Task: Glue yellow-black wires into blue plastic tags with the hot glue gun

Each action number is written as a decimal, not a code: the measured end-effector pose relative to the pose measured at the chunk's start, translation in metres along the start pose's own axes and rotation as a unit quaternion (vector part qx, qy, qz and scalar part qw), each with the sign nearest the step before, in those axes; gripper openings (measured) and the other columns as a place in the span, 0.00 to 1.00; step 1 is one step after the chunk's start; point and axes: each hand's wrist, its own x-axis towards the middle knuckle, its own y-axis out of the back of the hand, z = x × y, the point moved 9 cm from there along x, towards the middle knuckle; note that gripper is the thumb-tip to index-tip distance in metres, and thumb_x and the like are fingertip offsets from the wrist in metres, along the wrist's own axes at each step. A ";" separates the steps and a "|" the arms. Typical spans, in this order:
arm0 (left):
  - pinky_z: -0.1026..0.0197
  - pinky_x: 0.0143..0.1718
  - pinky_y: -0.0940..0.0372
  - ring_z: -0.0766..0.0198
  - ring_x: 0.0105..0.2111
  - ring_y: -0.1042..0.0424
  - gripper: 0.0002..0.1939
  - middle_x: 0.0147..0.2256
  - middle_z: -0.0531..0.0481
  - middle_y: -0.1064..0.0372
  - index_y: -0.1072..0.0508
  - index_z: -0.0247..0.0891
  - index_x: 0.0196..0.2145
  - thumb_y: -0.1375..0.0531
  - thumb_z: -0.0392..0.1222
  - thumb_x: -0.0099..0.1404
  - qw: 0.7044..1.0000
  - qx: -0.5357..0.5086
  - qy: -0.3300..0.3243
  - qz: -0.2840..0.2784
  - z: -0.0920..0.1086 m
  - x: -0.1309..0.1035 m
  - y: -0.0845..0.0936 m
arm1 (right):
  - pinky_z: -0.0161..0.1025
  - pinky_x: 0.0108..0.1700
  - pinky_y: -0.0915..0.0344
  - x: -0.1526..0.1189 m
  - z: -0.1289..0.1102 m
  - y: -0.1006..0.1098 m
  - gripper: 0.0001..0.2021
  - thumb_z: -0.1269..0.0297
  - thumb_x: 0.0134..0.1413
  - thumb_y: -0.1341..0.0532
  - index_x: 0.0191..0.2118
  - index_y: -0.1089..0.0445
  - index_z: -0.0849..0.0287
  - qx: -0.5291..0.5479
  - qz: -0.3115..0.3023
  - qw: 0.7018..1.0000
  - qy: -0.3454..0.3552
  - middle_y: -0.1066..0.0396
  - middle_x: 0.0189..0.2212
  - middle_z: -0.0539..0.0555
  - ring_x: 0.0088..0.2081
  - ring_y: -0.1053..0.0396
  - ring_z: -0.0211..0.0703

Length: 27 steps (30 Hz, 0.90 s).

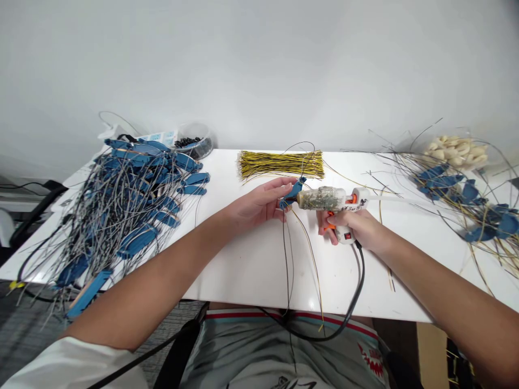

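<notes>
Near the middle of the white table, my left hand [265, 202] pinches a small blue part [295, 189] with thin black and yellow wires hanging down from it. My right hand [351, 224] is wrapped round the handle of a white glue gun [336, 200] with an orange trigger. The gun points left, its nozzle right at the blue part; whether they touch is hard to tell. Behind both hands lies a bundle of yellow and black wires [281, 164].
A large heap of blue parts with grey wires [138, 240] covers the table's left side. Behind it stands a clear tub [203, 146] of black pieces. At the right are more blue parts [470, 192] with wires and a pile of cream pieces [456, 151]. A black cable [359, 292] hangs from the gun.
</notes>
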 end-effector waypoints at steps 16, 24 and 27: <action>0.67 0.29 0.29 0.69 0.32 0.30 0.24 0.39 0.48 0.31 0.27 0.39 0.56 0.32 0.54 0.69 0.999 0.014 0.006 0.029 0.001 -0.001 0.001 | 0.41 0.28 0.34 0.002 0.002 0.002 0.07 0.62 0.53 0.39 0.31 0.28 0.60 -0.004 -0.003 1.000 -0.001 0.25 0.27 0.55 0.21 0.30 0.42; 0.66 0.30 0.28 0.67 0.34 0.30 0.23 0.42 0.46 0.29 0.27 0.39 0.56 0.33 0.53 0.70 0.999 0.008 -0.010 0.032 0.002 0.000 0.003 | 0.40 0.26 0.36 0.003 0.003 0.001 0.07 0.62 0.52 0.39 0.30 0.28 0.61 -0.003 -0.005 1.000 0.000 0.25 0.28 0.56 0.20 0.31 0.42; 0.65 0.30 0.28 0.67 0.34 0.30 0.23 0.42 0.45 0.29 0.27 0.39 0.57 0.33 0.53 0.69 0.999 0.010 -0.007 0.040 0.001 0.000 0.005 | 0.40 0.26 0.37 0.003 -0.001 -0.001 0.07 0.63 0.52 0.40 0.29 0.29 0.61 -0.013 -0.011 1.000 0.000 0.25 0.27 0.56 0.20 0.31 0.42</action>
